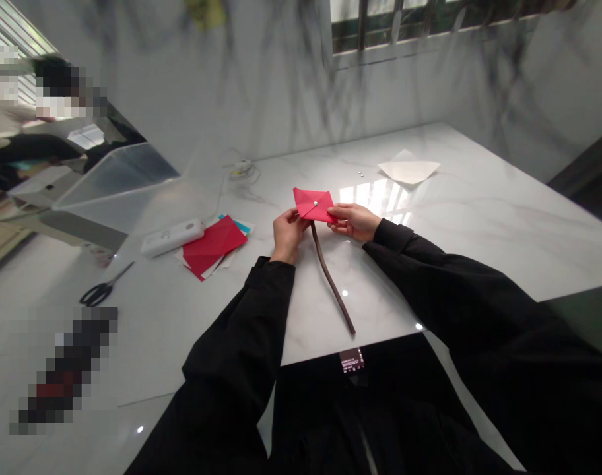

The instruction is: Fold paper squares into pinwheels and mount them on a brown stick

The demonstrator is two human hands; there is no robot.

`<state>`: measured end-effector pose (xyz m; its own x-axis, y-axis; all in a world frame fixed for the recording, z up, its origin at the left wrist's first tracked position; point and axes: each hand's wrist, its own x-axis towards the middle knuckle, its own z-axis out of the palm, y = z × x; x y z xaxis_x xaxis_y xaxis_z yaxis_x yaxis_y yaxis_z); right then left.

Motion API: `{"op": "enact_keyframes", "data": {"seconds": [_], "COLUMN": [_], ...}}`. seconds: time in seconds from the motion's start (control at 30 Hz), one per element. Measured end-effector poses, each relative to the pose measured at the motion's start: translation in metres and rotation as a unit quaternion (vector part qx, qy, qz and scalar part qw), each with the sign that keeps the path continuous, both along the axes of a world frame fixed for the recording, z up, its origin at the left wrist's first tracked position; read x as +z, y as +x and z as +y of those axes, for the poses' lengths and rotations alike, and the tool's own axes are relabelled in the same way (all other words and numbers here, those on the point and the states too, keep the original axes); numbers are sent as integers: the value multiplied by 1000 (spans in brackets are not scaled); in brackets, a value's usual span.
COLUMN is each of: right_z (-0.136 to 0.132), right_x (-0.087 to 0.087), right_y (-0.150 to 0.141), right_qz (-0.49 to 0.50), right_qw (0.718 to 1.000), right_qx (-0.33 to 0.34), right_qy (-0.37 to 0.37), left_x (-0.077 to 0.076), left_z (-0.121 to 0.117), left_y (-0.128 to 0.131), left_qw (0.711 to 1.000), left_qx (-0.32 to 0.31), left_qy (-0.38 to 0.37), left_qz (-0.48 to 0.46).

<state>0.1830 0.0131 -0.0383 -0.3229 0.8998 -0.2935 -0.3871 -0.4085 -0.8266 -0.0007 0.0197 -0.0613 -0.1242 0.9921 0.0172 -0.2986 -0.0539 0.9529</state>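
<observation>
A folded red paper square with a small silver pin at its centre is held up over the white marble table. A long brown stick hangs down from behind the paper toward the table's front edge. My left hand is closed on the paper's lower left corner and the top of the stick. My right hand pinches the paper's right corner. Both arms wear black sleeves.
A stack of coloured paper sheets, red on top, lies at the left with a white rectangular device beside it. Black scissors lie further left. A white paper sheet rests at the back. A clear plastic box stands left.
</observation>
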Motion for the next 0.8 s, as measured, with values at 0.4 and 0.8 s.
{"op": "enact_keyframes", "data": {"seconds": [0.4, 0.8], "right_z": [4, 11], "right_x": [-3, -14], "right_y": [1, 6], "right_qz": [-129, -323], "right_qw": [984, 903], "right_qx": [-57, -103], "right_qy": [108, 265], "left_x": [15, 8], "left_z": [-4, -9], "left_y": [6, 8], "left_qw": [997, 997], "left_qx": [-23, -53], "left_qy": [-30, -46], "left_qz": [-63, -30]}}
